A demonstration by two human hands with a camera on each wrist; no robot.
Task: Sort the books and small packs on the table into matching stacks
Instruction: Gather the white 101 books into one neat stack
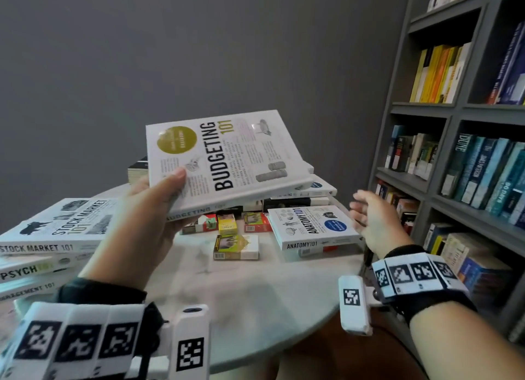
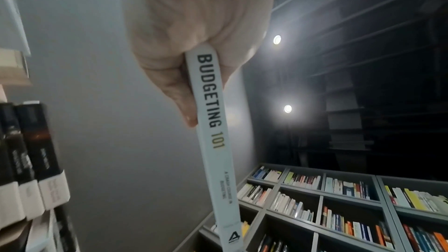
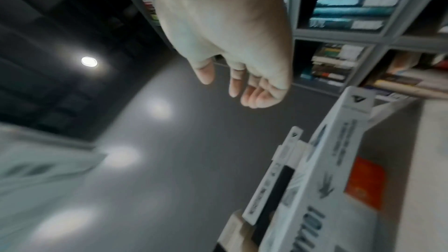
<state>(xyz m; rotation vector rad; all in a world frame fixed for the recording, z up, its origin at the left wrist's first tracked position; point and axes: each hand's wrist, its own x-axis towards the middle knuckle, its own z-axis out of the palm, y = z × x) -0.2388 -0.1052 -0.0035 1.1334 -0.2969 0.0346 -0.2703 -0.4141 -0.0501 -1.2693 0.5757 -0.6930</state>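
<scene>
The table [image 1: 255, 294] carries a book stack [image 1: 42, 254] at nine o'clock, Stock Market 101 on top, and another pile [image 1: 306, 193] at twelve. Your Budgeting book [image 1: 227, 155] hangs tilted in the air above the middle, its far end over that twelve o'clock pile. Your left hand [image 1: 142, 220] grasps it by one corner only, thumb on the cover, fingers beneath. That corner pinch is the risk: the book's weight could lever it loose onto the packs [image 1: 235, 246] below. Anatomy 101 [image 1: 312, 226] lies at two o'clock. Your right hand [image 1: 372, 223] floats beside it, fingers released, holding nothing.
</scene>
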